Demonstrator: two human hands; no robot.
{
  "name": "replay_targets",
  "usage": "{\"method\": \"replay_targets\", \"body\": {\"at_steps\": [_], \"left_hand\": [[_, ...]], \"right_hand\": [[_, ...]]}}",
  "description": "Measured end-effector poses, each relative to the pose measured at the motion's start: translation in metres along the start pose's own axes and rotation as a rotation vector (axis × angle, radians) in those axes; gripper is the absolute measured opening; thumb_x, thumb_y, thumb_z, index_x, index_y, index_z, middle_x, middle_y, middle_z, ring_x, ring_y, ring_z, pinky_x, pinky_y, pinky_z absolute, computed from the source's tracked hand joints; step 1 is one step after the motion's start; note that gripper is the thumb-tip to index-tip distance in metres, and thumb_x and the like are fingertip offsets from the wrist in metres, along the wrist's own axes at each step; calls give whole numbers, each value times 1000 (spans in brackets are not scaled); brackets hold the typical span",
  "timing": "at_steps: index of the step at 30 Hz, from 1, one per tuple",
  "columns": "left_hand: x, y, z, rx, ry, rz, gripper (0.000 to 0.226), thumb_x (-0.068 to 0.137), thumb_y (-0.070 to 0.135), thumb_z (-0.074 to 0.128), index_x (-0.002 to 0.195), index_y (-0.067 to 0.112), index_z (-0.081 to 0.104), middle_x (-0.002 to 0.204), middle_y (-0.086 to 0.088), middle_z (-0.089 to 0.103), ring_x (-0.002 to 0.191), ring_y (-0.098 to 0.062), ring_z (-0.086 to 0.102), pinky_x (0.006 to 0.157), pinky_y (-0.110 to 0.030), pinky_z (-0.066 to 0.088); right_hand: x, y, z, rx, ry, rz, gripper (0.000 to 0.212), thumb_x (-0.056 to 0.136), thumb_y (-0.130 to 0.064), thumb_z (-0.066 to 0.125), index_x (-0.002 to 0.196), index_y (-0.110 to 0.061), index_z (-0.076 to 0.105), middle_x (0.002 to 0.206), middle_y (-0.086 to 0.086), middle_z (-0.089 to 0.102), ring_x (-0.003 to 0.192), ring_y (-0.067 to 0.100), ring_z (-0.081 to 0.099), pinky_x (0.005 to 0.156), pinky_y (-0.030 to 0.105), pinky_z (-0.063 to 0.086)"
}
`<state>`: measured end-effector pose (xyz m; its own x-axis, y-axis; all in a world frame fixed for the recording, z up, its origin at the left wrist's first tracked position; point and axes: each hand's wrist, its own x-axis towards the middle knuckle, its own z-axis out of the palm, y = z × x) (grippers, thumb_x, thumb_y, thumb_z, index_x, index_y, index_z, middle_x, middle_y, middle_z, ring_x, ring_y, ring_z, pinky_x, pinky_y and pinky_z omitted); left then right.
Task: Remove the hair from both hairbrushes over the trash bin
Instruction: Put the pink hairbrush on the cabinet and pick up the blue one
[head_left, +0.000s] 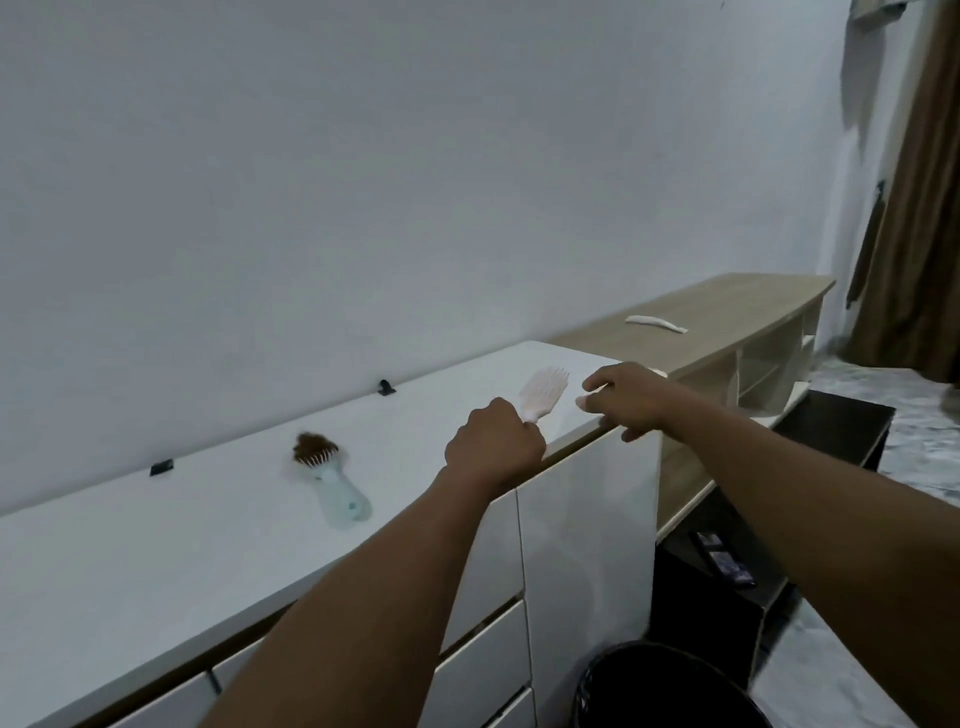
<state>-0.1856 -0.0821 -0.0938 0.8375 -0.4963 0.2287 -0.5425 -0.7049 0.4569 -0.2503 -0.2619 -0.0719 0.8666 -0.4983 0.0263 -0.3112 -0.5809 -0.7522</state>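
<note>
From the head camera, the left hand (493, 447) is fisted around the pink hairbrush (543, 393) handle at the white cabinet (156, 545) front edge. The right hand (626, 397) hovers loose-fingered over the corner. The blue hairbrush (332, 480), clogged with hair, lies mid-top; the trash bin (670, 691) stands below.
</note>
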Motion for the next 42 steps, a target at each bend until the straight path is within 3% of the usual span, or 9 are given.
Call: {"method": "replay_targets", "body": {"at_steps": [6, 13, 18, 24, 28, 30, 35, 40, 42], "left_hand": [[11, -46, -8, -37, 93, -152, 34, 94, 31, 46, 120, 11, 53, 111, -7, 61, 87, -23, 53, 71, -32, 41], [24, -98, -10, -26, 176, -290, 35, 89, 33, 47, 115, 12, 55, 112, -7, 64, 100, -27, 61, 74, -35, 50], [35, -121, -17, 24, 195, -359, 33, 89, 34, 49, 114, 13, 56, 111, -5, 63, 98, -26, 62, 72, -33, 46], [29, -149, -56, 48, 267, -450, 25, 89, 29, 51, 108, 14, 56, 93, -1, 53, 82, -23, 51, 70, -31, 41], [6, -177, -83, 50, 323, -530, 23, 91, 37, 52, 99, 15, 52, 93, 0, 55, 82, -23, 50, 71, -31, 41], [-8, -194, -93, 59, 329, -566, 21, 92, 37, 51, 96, 16, 47, 93, -1, 54, 83, -23, 50, 71, -32, 41], [-39, -231, -100, 60, 331, -649, 16, 89, 30, 50, 97, 16, 48, 102, -3, 61, 86, -24, 56, 71, -32, 45], [-55, -251, -93, 10, 290, -689, 25, 88, 31, 50, 105, 14, 54, 111, -8, 63, 104, -31, 61, 80, -36, 49], [-57, -255, -89, 9, 265, -694, 31, 87, 32, 51, 111, 13, 57, 115, -8, 63, 108, -31, 60, 84, -37, 48]], "right_hand": [[36, -52, 62, -14, -124, -79, 48, 97, -22, 54, 145, -15, 49, 134, 5, 57, 115, 29, 61, 80, 38, 56], [71, -82, 128, 3, -256, -142, 50, 96, -16, 49, 146, -15, 49, 138, 5, 54, 118, 30, 58, 84, 39, 51], [91, -97, 152, 1, -316, -182, 47, 96, -16, 50, 143, -17, 52, 134, 4, 57, 118, 31, 59, 85, 38, 51], [96, -140, 178, 55, -364, -269, 44, 94, -16, 52, 138, -20, 58, 120, 0, 59, 117, 29, 59, 77, 35, 50], [86, -178, 216, 48, -411, -368, 42, 92, -15, 52, 132, -20, 62, 118, 1, 60, 101, 24, 59, 72, 32, 49], [76, -191, 237, 40, -438, -422, 39, 92, -10, 52, 128, -17, 64, 120, 2, 64, 102, 23, 60, 80, 32, 50], [54, -209, 279, -65, -501, -506, 45, 92, -9, 50, 135, -14, 62, 145, 4, 57, 130, 23, 53, 108, 34, 43], [42, -213, 305, -239, -513, -547, 56, 87, -11, 41, 138, -26, 59, 150, -5, 53, 140, 21, 46, 116, 36, 36], [39, -213, 310, -270, -517, -555, 57, 89, -9, 38, 139, -26, 58, 151, -6, 52, 142, 18, 43, 114, 25, 31]]}}
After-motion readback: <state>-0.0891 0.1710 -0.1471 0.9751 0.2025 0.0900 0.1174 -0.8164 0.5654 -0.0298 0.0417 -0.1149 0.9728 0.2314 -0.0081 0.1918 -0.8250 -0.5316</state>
